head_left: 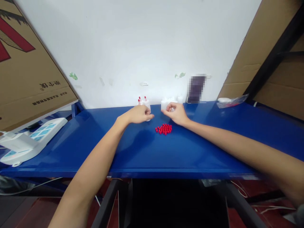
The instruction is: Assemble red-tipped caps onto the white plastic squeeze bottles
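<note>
My left hand (139, 114) is closed, with its thumb pointing right. A white bit of a small bottle (148, 120) shows under that thumb; the rest of it is hidden by the fingers. Just behind stand several small white bottles with red tips (145, 98). To the right, my right hand (178, 113) curls its thumb and fingers around a small white bottle (173, 109), at the front of a group of white bottles (164, 104) without red tips. Between and nearer than both hands lies a loose pile of small red caps (163, 129) on the blue table (152, 155).
A white wall backs the table. At the left edge lies a white power strip (48, 128) with a plugged-in adapter, below a large cardboard box (30, 69). A phone-like dark, blurred object (197, 88) leans on the wall. Farther right is a clear plastic bag (231, 102).
</note>
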Demonstrator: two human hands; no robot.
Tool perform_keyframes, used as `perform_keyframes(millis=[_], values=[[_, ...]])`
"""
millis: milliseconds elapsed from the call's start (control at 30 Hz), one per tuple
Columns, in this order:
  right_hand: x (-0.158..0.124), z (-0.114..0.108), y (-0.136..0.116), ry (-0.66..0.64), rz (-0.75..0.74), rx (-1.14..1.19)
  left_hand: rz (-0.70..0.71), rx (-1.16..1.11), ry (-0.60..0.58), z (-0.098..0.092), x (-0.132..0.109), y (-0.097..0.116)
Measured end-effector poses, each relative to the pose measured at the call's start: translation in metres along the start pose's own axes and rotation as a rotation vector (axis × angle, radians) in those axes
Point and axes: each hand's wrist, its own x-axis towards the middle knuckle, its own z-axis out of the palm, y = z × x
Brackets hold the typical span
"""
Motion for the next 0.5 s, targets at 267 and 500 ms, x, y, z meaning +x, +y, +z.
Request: perform_keyframes(millis=[267,500], values=[[0.0,0.001,0.004,-0.099,0.101,0.207,-0.04,0.017,-0.435,0.014,-0.003,0.017],[0.002,0.003,0.001,-0.144,0.132,0.224,0.053,-0.042,-0.4,0.02,0.001,0.015]])
